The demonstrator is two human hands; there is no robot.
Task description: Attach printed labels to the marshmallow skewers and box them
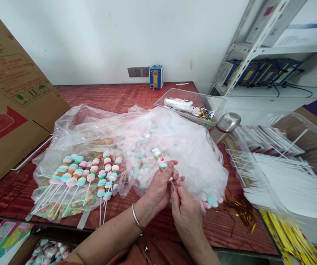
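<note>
Over the front of the table, my left hand [160, 182] is closed around a marshmallow skewer [158, 157]. Its pink, white and blue pieces show above the thumb, with some darker candy between them; the rest is hidden by the fingers. Just below, my right hand [184, 204] is closed, pinching what looks like the thin white stick at the skewer's lower end. Behind both hands lies a clear plastic bag [186, 147] holding loose pastel marshmallows. Several finished-looking marshmallow skewers [72, 171] lie in a row to the left, on a bag of colourful gummy candy [56, 211].
A large cardboard box [14, 84] stands at the left. Behind the bags are a clear plastic tray [191, 118] and a steel flask [225, 127]. At the right, a clear bin [237, 176] holds white sticks [282, 180]. Gold foil ties [243, 211] lie by the table's right edge.
</note>
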